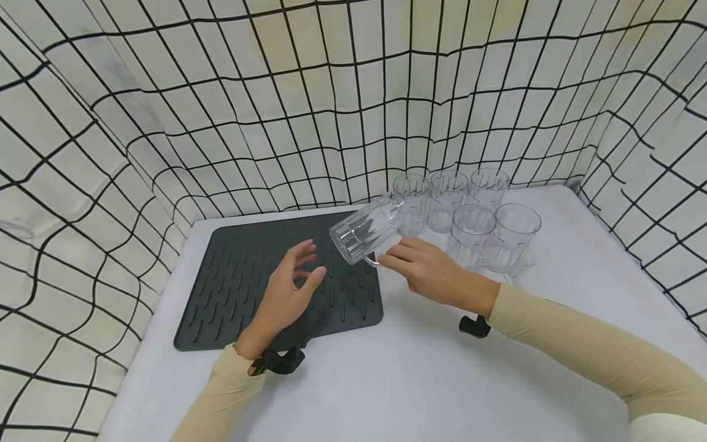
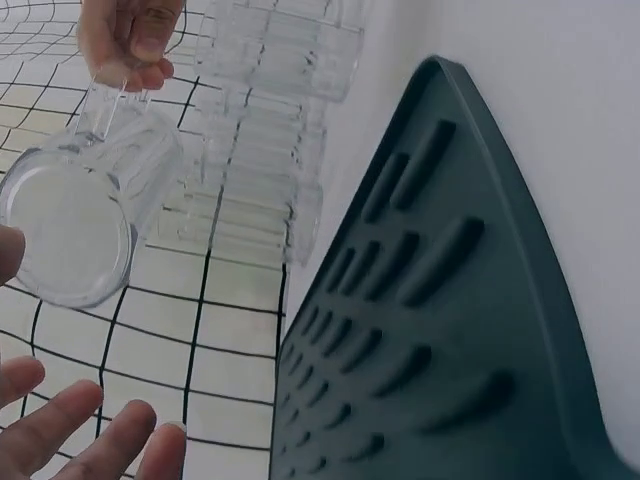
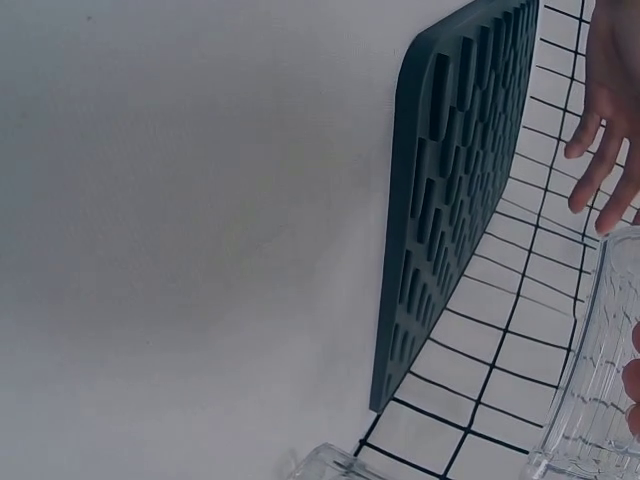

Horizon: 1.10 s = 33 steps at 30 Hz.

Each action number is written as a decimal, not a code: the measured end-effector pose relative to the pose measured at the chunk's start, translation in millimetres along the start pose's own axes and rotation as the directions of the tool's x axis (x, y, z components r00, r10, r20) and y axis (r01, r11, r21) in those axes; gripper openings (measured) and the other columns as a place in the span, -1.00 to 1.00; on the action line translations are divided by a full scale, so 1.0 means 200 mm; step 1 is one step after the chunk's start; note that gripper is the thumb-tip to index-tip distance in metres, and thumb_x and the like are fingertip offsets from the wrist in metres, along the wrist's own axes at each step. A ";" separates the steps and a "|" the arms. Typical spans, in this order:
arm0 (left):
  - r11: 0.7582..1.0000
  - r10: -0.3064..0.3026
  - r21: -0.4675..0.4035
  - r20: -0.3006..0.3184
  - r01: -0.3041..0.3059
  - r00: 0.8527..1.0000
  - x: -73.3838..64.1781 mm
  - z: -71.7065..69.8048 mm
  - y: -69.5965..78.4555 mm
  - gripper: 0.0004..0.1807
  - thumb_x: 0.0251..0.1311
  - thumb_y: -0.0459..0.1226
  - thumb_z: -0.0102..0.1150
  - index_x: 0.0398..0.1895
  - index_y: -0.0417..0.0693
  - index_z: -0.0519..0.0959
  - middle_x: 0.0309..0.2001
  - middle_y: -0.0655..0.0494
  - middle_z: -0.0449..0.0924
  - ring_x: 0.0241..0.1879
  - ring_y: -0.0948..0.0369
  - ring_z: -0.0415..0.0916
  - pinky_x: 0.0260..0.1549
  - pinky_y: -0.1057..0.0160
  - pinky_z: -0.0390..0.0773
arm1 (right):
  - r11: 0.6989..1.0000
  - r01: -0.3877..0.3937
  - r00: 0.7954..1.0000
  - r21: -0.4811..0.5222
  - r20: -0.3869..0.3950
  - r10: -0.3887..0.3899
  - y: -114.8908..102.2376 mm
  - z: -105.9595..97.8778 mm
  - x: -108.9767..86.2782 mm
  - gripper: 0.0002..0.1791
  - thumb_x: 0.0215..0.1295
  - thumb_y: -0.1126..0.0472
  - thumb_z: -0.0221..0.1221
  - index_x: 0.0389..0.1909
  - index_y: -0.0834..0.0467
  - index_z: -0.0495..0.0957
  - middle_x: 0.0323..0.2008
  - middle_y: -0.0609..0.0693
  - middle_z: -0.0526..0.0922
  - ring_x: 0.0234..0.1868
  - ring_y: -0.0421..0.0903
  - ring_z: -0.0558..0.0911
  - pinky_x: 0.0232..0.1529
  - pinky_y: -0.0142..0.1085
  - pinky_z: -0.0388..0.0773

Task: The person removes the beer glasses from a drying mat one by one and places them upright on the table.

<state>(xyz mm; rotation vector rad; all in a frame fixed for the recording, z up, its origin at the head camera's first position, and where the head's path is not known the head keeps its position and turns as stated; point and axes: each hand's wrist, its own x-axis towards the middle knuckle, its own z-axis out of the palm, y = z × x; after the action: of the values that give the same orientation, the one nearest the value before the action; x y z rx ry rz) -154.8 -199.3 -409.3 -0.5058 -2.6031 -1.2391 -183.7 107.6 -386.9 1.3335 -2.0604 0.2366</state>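
A clear glass mug (image 1: pixel 367 228) hangs tilted over the right edge of the dark ribbed mat (image 1: pixel 237 258), its base toward the left and its mouth toward the upper right. My right hand (image 1: pixel 428 267) grips it by the handle. In the left wrist view the mug (image 2: pixel 75 225) shows its round base, with the right hand's fingers (image 2: pixel 140 45) at the handle above. My left hand (image 1: pixel 287 285) is over the mat, fingers spread and relaxed, holding nothing, a short way left of the mug's base.
Several more clear mugs stand together at the back right of the white table, among them a front one (image 1: pixel 518 230) and a back one (image 1: pixel 411 190). Black grid netting (image 1: pixel 331 110) over pale cloth walls rises behind and on both sides.
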 end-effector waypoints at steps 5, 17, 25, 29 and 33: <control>0.994 -0.040 -0.101 -0.023 0.037 0.999 0.02 0.06 0.03 -0.21 0.42 -0.18 0.24 0.60 -0.10 0.11 0.49 -0.16 0.32 0.42 -0.12 0.47 0.20 -0.16 0.64 | 1.000 -0.014 1.000 0.004 0.021 0.014 -0.01 0.00 -0.01 -0.40 -0.10 0.68 0.24 0.01 0.17 0.65 -0.23 -0.05 0.70 -0.19 -0.09 0.60 -0.08 -0.34 0.66; 0.937 -0.073 -0.346 -0.032 0.058 0.997 0.08 0.19 0.08 -0.06 0.32 -0.28 0.33 0.63 0.03 -0.02 0.58 -0.19 0.02 0.53 -0.16 0.29 0.18 -0.26 0.63 | 1.000 -0.017 0.999 0.007 0.048 0.016 -0.02 0.01 -0.02 -0.43 -0.03 0.64 0.28 0.03 0.15 0.65 -0.20 -0.05 0.72 -0.14 -0.08 0.63 0.00 -0.31 0.68; 0.899 -0.073 -0.435 -0.036 0.050 0.997 0.10 0.22 0.08 -0.01 0.27 -0.37 0.35 0.63 0.10 -0.04 0.56 -0.14 -0.02 0.53 -0.16 0.23 0.20 -0.29 0.60 | 1.000 -0.013 0.999 0.006 0.052 0.012 -0.03 0.02 -0.02 -0.45 -0.02 0.63 0.30 0.02 0.15 0.64 -0.19 -0.05 0.72 -0.14 -0.08 0.63 -0.03 -0.32 0.66; 0.878 -0.077 -0.476 -0.047 0.045 0.996 0.10 0.22 0.09 0.00 0.25 -0.41 0.36 0.62 0.11 -0.03 0.52 -0.14 0.03 0.50 -0.12 0.26 0.20 -0.16 0.64 | 1.000 -0.016 0.999 0.006 0.041 0.016 -0.04 0.02 -0.01 -0.46 -0.03 0.63 0.32 0.00 0.15 0.66 -0.20 -0.05 0.73 -0.15 -0.09 0.63 -0.05 -0.33 0.66; 0.846 -0.083 -0.531 -0.051 0.043 0.995 0.10 0.22 0.10 0.00 0.21 -0.48 0.36 0.61 0.02 0.00 0.49 -0.15 0.08 0.45 -0.08 0.34 0.12 0.19 0.70 | 0.999 -0.035 0.998 0.014 0.050 0.034 -0.05 0.03 -0.02 -0.44 -0.05 0.61 0.36 0.02 0.15 0.68 -0.18 -0.05 0.75 -0.13 -0.09 0.65 -0.04 -0.34 0.68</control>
<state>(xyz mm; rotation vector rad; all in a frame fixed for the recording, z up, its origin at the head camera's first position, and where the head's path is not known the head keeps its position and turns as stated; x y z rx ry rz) -167.3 -148.7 -415.9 -0.4510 -2.2066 -1.9728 -176.8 102.2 -395.9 1.3265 -2.1282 0.2368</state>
